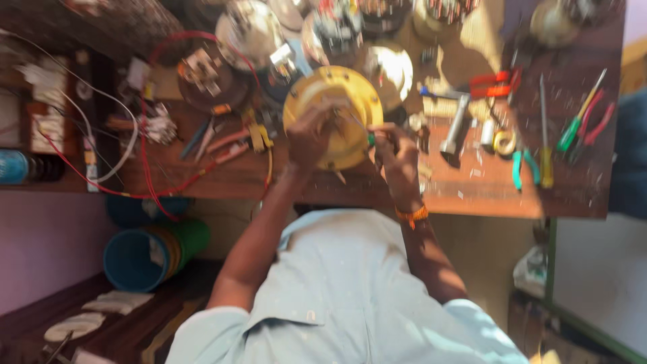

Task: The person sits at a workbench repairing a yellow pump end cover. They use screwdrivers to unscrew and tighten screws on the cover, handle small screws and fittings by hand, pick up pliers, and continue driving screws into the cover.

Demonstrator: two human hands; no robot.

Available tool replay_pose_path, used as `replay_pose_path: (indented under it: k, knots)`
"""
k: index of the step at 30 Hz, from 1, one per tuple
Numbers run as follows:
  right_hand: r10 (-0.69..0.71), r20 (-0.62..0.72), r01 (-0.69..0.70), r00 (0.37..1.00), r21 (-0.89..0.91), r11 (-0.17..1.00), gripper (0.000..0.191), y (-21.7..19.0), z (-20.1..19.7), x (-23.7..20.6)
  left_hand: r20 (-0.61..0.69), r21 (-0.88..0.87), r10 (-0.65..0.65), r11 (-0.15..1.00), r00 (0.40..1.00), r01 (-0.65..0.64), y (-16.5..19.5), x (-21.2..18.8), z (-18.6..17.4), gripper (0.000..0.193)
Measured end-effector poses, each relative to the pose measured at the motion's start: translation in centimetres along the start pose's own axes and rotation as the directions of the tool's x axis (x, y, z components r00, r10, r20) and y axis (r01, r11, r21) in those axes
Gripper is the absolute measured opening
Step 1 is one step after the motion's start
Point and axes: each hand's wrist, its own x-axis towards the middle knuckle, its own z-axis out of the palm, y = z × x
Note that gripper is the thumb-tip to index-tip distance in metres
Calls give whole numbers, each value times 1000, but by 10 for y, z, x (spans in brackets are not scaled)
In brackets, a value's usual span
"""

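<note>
- the left hand (311, 135) lies curled over the left half of the round yellow housing (335, 114), its fingers closed on the face of the disc and steadying it on the wooden surface (472, 189)
- the right hand (397, 158) sits just right of that housing, fingers pinched around a thin tool with a green handle (371, 139); the tip points in toward the middle of the disc, close under the left fingers
- the picture is blurred, so what the tip touches cannot be told
- judged from this, the step is fine work at the hub: the left fingers should press the disc flat so it does not turn, and the right should keep the tool in line with the hub, with light pressure, so the tip does not slip onto the left fingers
- counts: one yellow housing under the fingers; two hands, both the person's own; one orange wristband (412, 214) on the right wrist
- well to the right of the right fingers: one hammer-like metal tool (457, 125), one pair of red-handled pliers (495, 84), one pair of teal-handled pliers (520, 168), one green-handled screwdriver (578, 120)
- beyond the fingers, at the far edge: several round metal housings (251, 30), at least four, too blurred to count exactly
- left of the left fingers: red wires (145, 155) and white ones looping across the surface, number unclear
- below the surface edge, left: a nested stack of plastic buckets (151, 253), blue outermost
</note>
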Motion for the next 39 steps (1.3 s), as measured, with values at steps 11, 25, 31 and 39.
replay_pose_path:
  k: [11,25,31,39]
  knots:
    - [110,35,-111,993,40,993,17,8,-4,-2,103,-25,-221,974,970,225,-2,-8,-14,28]
    - [5,6,-5,1000,44,999,11,5,-24,-23,124,288,-162,950,979,121,26,2,7,42]
    - [-140,45,145,989,-132,981,17,5,3,2,83,359,-164,925,983,124,26,-1,14,52]
    - [-195,165,224,967,-177,958,19,3,-4,25,160,231,-394,907,905,353,18,-8,8,61]
